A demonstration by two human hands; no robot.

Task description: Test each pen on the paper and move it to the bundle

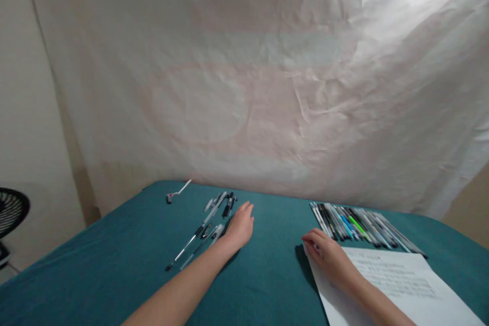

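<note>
My left hand (240,225) lies flat on the teal tablecloth (126,254), fingers stretched out together, right beside a small loose group of pens (208,224) on its left. My right hand (329,257) rests on the top left corner of a printed white sheet (397,285), fingers curled down onto the paper. A long row of several pens (359,226), black, blue, green and grey, lies just beyond the sheet at the right.
A single white pen with a dark end (176,192) lies near the table's far left edge. A pale wrinkled cloth backdrop (267,86) hangs behind the table. Part of a black fan (11,209) shows at the far left.
</note>
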